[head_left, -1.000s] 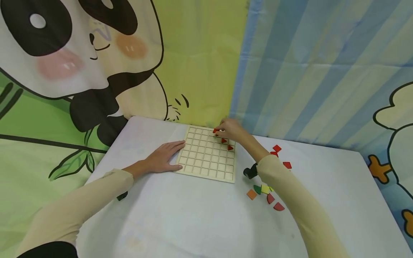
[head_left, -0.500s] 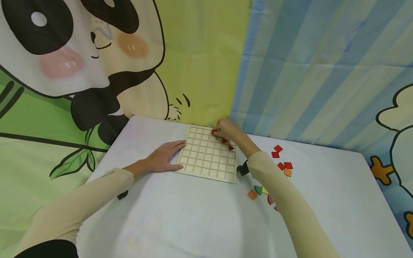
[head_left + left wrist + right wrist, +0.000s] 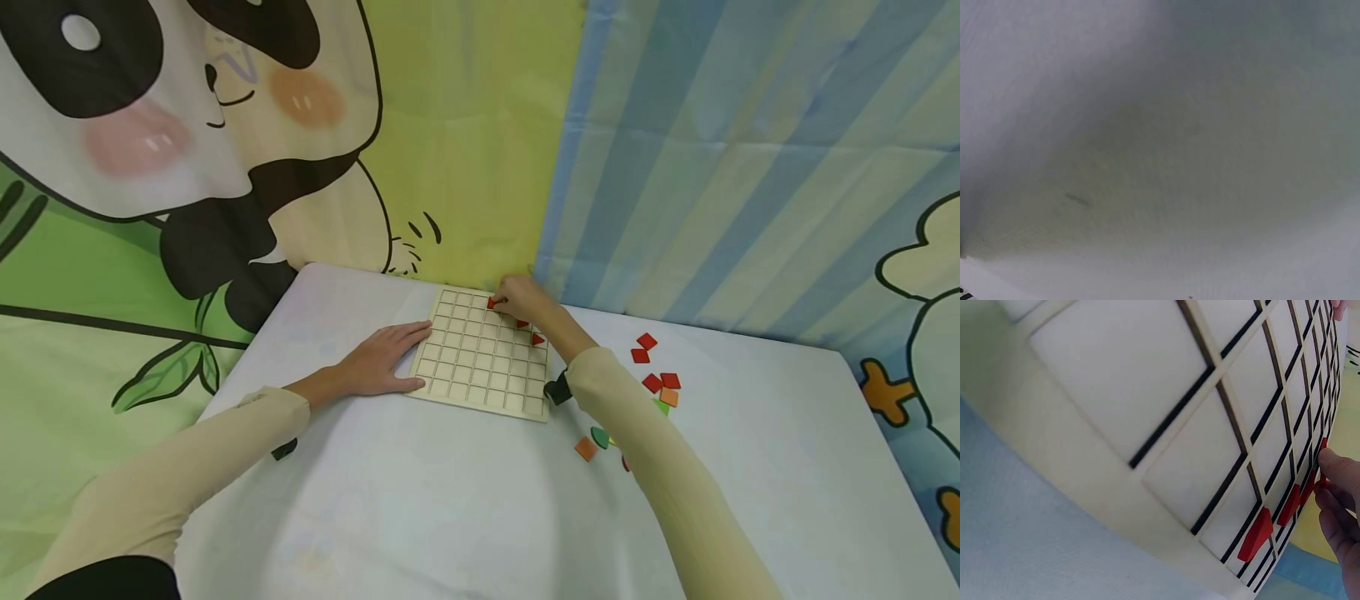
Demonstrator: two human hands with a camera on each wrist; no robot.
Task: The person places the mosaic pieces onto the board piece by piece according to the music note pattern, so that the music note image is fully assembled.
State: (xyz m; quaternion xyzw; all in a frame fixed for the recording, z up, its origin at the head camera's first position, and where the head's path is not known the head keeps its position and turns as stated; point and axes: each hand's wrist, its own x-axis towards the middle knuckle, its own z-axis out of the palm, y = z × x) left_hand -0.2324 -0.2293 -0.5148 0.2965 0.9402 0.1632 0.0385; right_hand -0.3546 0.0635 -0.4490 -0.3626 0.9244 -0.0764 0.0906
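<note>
A pale wooden grid board lies on the white table. My left hand rests against its left edge with fingers straight and thumb spread. At the board's far edge my right hand pinches a small red piece over the far row of squares. Red triangular pieces sit in squares near the right side. The right wrist view shows red pieces in a line leading to my fingertips. Neither hand nor board can be made out in the blurred left wrist view.
Loose red pieces, an orange square and a green piece lie right of the board. My right sleeve hides part of that group. A printed cloth backdrop stands behind the table's far edge.
My right hand has shifted slightly left along the board's far edge with the red piece. Its forearm has swung left, uncovering some loose pieces and covering others. My left hand stays in place.
</note>
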